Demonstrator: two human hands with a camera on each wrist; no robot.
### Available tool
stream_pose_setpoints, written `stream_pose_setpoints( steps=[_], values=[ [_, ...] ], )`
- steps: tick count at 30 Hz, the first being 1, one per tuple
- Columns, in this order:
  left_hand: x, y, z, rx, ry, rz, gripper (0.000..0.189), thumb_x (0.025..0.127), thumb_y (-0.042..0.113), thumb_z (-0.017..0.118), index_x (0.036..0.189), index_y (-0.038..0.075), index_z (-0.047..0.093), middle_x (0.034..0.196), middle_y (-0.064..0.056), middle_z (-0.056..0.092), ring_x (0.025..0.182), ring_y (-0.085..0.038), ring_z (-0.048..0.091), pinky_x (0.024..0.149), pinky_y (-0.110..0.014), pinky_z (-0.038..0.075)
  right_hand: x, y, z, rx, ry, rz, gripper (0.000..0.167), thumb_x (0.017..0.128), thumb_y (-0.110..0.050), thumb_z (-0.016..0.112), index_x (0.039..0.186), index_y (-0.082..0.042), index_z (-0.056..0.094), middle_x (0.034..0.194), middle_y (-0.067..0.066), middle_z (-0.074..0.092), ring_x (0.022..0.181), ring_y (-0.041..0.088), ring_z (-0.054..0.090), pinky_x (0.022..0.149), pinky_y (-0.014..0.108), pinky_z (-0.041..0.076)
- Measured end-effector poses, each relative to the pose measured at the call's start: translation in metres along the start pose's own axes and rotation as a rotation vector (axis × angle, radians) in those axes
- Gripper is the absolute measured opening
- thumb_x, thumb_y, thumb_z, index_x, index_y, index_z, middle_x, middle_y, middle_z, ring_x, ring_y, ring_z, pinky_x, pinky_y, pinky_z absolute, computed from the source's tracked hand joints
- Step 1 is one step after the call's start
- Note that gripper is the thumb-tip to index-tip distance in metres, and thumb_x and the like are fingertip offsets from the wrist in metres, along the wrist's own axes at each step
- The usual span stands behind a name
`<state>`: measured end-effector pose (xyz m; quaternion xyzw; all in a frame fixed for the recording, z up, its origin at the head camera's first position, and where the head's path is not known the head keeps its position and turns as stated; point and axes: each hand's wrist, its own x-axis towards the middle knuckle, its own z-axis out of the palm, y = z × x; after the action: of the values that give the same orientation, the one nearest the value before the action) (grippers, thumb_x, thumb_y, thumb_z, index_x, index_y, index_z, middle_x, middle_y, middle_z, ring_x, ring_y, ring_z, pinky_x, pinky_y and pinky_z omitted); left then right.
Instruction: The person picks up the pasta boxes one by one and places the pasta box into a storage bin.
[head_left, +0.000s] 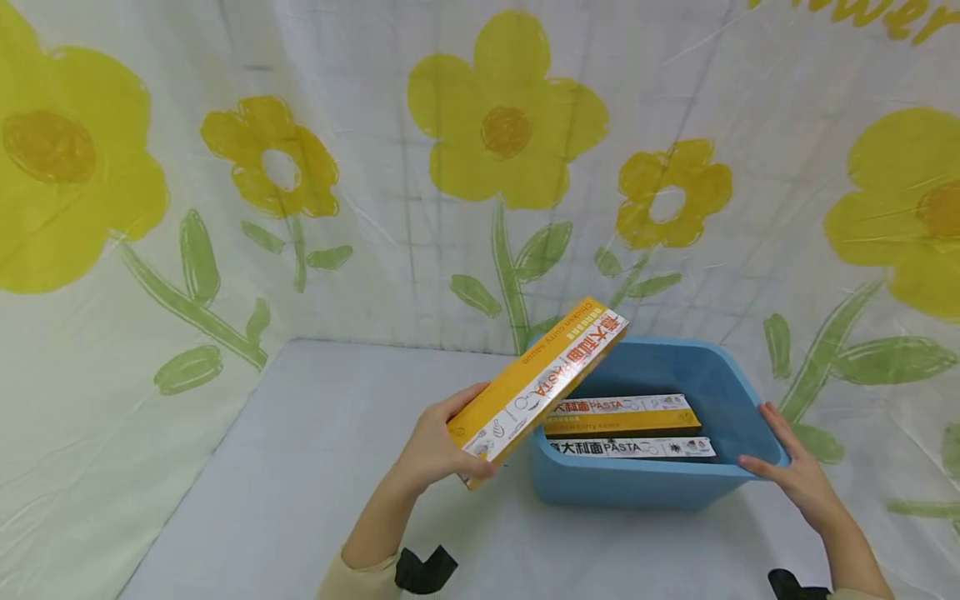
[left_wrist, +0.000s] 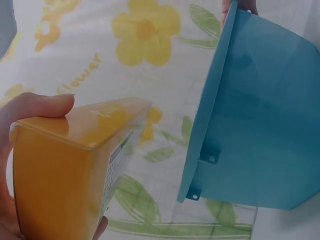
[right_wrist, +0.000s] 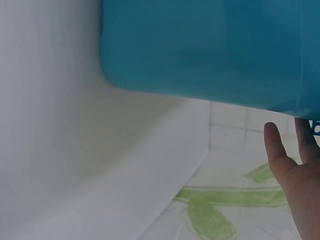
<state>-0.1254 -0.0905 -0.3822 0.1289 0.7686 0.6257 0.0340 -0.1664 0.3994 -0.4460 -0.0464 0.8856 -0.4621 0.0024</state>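
Observation:
My left hand (head_left: 442, 446) grips the lower end of a yellow and white pasta box (head_left: 536, 387), held tilted above the table beside the blue bin's left edge. In the left wrist view the thumb lies across the top of the pasta box (left_wrist: 60, 160). At the front right corner of the blue bin (head_left: 622, 487), my right hand (head_left: 798, 475) holds the rim between thumb and fingers. Inside the bin lie a yellow pasta box (head_left: 622, 423) and, in front of it, a pasta box with black lettering (head_left: 637, 447). The held box hides their left ends.
The bin stands on a pale table (head_left: 300, 467), towards its right side. Behind the table hangs a white cloth (head_left: 360, 250) printed with yellow flowers and green leaves. Dark straps (head_left: 423, 571) show at both wrists.

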Motion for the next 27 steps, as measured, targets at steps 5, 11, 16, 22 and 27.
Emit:
stream_pose_setpoints(
  steps=[5, 11, 16, 22, 27],
  values=[
    [0.02, 0.008, -0.001, 0.003, -0.102, 0.0, 0.092, 0.06, 0.008, 0.084, 0.144, 0.006, 0.047, 0.133, -0.013, 0.055, 0.1, -0.022, 0.052, 0.085, -0.033, 0.047, 0.001, -0.001, 0.0, -0.008, -0.006, 0.01, 0.09, 0.092, -0.021, 0.064, 0.156, -0.011, 0.002, 0.157, -0.016, -0.017, 0.139, 0.052, -0.014, 0.094, 0.082, 0.002],
    [0.04, 0.012, 0.008, 0.041, -0.17, -0.027, 0.092, 0.058, 0.008, 0.084, 0.143, 0.008, 0.049, 0.131, -0.008, 0.057, 0.099, -0.019, 0.053, 0.085, -0.031, 0.047, 0.002, 0.0, 0.0, -0.004, -0.007, 0.002, 0.089, 0.092, -0.02, 0.064, 0.156, -0.01, 0.002, 0.154, -0.024, -0.015, 0.139, 0.051, -0.016, 0.094, 0.082, 0.002],
    [0.051, 0.012, 0.019, 0.058, -0.228, -0.064, 0.091, 0.057, 0.008, 0.084, 0.142, 0.009, 0.05, 0.129, -0.004, 0.058, 0.1, -0.017, 0.052, 0.086, -0.031, 0.046, 0.003, 0.0, 0.001, -0.013, -0.009, 0.007, 0.09, 0.092, -0.021, 0.064, 0.155, -0.008, 0.002, 0.16, -0.002, -0.018, 0.138, 0.054, -0.014, 0.093, 0.082, 0.003],
    [0.061, 0.015, 0.035, 0.079, -0.282, -0.102, 0.09, 0.058, 0.005, 0.085, 0.141, 0.012, 0.052, 0.124, 0.001, 0.059, 0.098, -0.015, 0.052, 0.085, -0.031, 0.046, 0.004, 0.0, 0.003, -0.01, -0.009, 0.018, 0.09, 0.092, -0.021, 0.064, 0.155, -0.006, 0.001, 0.159, 0.011, -0.018, 0.138, 0.056, -0.012, 0.093, 0.083, 0.005],
    [0.071, 0.017, 0.051, 0.148, -0.338, -0.127, 0.088, 0.058, 0.009, 0.085, 0.14, 0.015, 0.054, 0.114, 0.008, 0.06, 0.094, -0.011, 0.052, 0.081, -0.027, 0.046, 0.002, 0.001, 0.0, -0.018, -0.006, 0.016, 0.089, 0.092, -0.023, 0.063, 0.155, -0.01, 0.001, 0.159, 0.001, -0.019, 0.138, 0.056, -0.011, 0.093, 0.082, 0.005]
  ],
)
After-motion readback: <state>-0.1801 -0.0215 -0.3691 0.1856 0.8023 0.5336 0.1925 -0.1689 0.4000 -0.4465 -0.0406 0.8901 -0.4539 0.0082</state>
